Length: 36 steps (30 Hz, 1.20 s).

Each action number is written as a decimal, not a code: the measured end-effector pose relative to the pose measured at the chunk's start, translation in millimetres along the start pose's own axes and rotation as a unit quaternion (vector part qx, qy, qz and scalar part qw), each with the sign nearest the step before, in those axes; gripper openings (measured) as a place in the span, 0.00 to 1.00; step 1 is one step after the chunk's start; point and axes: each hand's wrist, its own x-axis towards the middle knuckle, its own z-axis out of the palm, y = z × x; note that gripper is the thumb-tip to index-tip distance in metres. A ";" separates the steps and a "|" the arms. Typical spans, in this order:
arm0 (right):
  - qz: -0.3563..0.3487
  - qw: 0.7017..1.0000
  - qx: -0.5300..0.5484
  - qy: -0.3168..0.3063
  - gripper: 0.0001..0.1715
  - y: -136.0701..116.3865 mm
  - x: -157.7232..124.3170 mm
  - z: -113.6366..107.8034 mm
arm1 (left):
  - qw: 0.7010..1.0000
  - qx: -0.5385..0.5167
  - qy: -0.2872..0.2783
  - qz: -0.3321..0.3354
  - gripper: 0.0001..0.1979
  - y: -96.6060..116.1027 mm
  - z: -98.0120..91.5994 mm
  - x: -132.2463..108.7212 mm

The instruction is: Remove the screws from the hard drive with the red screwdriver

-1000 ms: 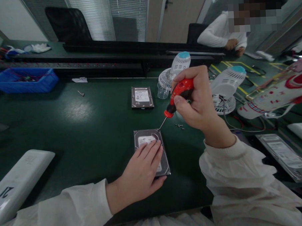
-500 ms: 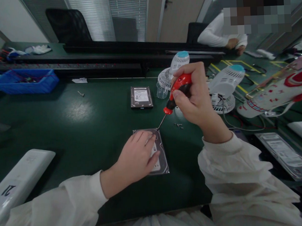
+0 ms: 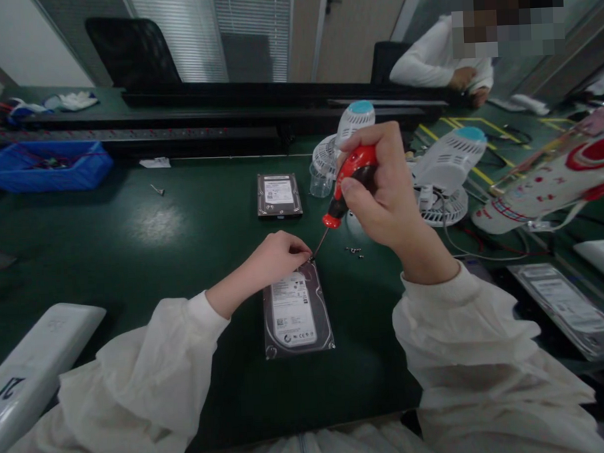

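The hard drive (image 3: 292, 314) lies label up just on the wearer's side of the left hand (image 3: 282, 254), which covers its far left corner; from there the body runs back toward the wearer. The left thumb and fingertips are drawn together at the far right corner, beside the screwdriver tip; whether they pinch anything is too small to tell. The right hand (image 3: 391, 199), above and to the right of the drive, is wrapped around the red-and-black screwdriver (image 3: 356, 162), whose shaft slants down to that same corner. Below the right hand, a few loose screws (image 3: 354, 250) sit near the drive's right edge. Beyond the left hand lies a second hard drive (image 3: 279, 197), well apart from the first. A white fan (image 3: 356, 120) stands close behind the right hand, limiting room there, with another fan (image 3: 452, 160) to its right. Open green tabletop (image 3: 197, 234) stretches leftward from the left hand; its near edge runs wearer-side of the drive.
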 end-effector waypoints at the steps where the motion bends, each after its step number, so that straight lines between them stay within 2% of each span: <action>1: 0.000 1.000 0.000 0.000 0.15 0.5 -0.1 0.2 | 1.000 -0.008 -0.006 -0.005 0.11 0.0 -0.6 1.5; 11: -0.018 1.000 -0.015 0.010 0.14 2.9 0.7 0.6 | 0.999 -0.026 -0.015 -0.013 0.10 1.9 -1.6 4.4; 16: -0.001 0.999 -0.035 0.005 0.14 1.4 1.9 -2.2 | 1.000 -0.027 -0.005 -0.007 0.08 0.2 0.0 5.2; 22: -0.002 0.999 -0.024 0.037 0.15 1.5 2.1 -3.8 | 0.999 -0.031 0.001 -0.013 0.08 -3.5 2.1 6.2; 28: 0.021 1.000 -0.006 0.006 0.16 1.0 -1.0 -1.8 | 0.998 -0.047 -0.009 -0.027 0.09 -2.1 0.7 4.5; 36: 0.009 1.000 -0.023 0.020 0.16 -1.4 0.1 -1.3 | 0.997 -0.062 -0.012 -0.044 0.08 0.8 0.1 3.4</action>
